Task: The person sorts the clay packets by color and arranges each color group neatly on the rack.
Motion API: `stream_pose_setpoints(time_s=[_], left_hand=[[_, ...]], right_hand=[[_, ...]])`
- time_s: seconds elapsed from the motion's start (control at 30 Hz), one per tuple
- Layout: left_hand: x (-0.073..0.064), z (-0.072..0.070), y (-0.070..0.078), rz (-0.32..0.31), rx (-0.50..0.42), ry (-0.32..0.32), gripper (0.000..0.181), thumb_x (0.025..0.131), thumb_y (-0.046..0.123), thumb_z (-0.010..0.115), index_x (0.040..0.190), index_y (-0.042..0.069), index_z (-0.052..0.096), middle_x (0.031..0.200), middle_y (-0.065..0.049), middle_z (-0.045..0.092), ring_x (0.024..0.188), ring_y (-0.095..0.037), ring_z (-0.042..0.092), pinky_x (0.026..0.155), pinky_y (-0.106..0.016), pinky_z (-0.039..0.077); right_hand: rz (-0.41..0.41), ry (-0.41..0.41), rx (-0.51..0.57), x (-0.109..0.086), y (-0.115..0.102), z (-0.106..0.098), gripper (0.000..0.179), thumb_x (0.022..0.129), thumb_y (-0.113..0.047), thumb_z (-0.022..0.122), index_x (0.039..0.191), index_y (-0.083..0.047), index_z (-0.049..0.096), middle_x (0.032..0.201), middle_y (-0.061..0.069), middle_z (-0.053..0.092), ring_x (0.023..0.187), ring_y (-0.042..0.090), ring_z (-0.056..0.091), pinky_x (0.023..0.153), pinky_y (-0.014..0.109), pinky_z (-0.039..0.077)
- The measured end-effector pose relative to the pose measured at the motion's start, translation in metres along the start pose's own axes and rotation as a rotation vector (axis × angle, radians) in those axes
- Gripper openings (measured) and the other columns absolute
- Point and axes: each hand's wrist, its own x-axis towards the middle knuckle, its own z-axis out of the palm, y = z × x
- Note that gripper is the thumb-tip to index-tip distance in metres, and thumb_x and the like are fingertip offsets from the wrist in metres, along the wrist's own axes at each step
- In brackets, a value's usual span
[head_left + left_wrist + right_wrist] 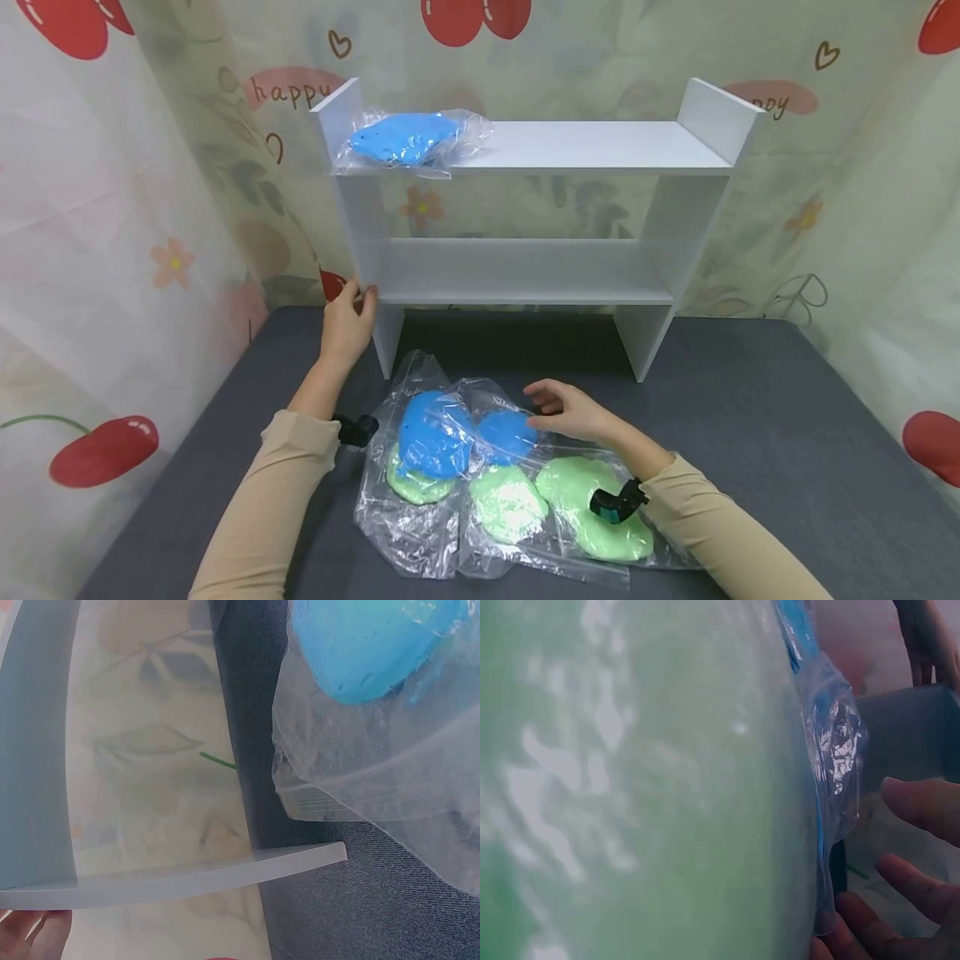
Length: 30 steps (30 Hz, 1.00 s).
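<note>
A white two-tier shelf (540,275) stands at the back of the dark table. My left hand (348,325) is at its left side panel; in the left wrist view the fingers (45,934) touch the panel's outer face. My right hand (573,412) hovers over clear plastic bags, its fingers loosely bent and apart, with nothing gripped. These bags hold flat blue pieces (435,433) and light green pieces (600,508) of a soft-looking material. In the right wrist view a green piece (667,780) fills the left side, and the fingers (922,889) spread beside the bag.
One more bagged blue piece (405,137) lies on the shelf's top board at the left. Patterned cloth (150,208) surrounds the table (750,417) behind and at the sides. A thin cable (802,296) hangs at the back right.
</note>
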Motion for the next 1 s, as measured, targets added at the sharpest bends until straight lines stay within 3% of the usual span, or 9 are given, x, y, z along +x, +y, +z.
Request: stream_pose_setpoints(time_s=[0.3, 0.57, 1.0], left_hand=[[0.0006, -0.0009, 0.0021, -0.001, 0.006, 0.006, 0.037, 0.098, 0.021, 0.044, 0.131, 0.004, 0.050, 0.129, -0.022, 0.056, 0.111, -0.038, 0.059, 0.084, -0.050, 0.051], [0.0006, -0.0009, 0.0018, -0.010, 0.009, 0.004, 0.037, 0.098, 0.022, 0.043, 0.131, 0.006, 0.050, 0.129, -0.021, 0.056, 0.112, -0.038, 0.059, 0.085, -0.050, 0.051], [0.0005, 0.0003, 0.0013, 0.000, 0.001, 0.014, 0.036, 0.098, 0.020, 0.044, 0.129, 0.004, 0.051, 0.127, -0.023, 0.057, 0.111, -0.039, 0.059, 0.085, -0.050, 0.051]], right_hand=[[0.047, -0.062, -0.002, 0.0020, 0.0040, 0.0032, 0.060, 0.084, -0.029, 0.069, 0.134, -0.006, 0.044, 0.130, 0.023, 0.047, 0.113, 0.033, 0.054, 0.091, 0.045, 0.047], [0.066, -0.073, -0.004, 0.0021, 0.0033, 0.0070, 0.061, 0.081, -0.026, 0.073, 0.133, -0.009, 0.046, 0.127, 0.020, 0.049, 0.101, 0.024, 0.054, 0.082, 0.039, 0.048], [0.057, -0.088, 0.047, 0.0029, 0.0018, 0.0092, 0.055, 0.078, -0.017, 0.075, 0.128, -0.009, 0.052, 0.098, 0.010, 0.058, 0.080, 0.015, 0.053, 0.068, 0.028, 0.046]])
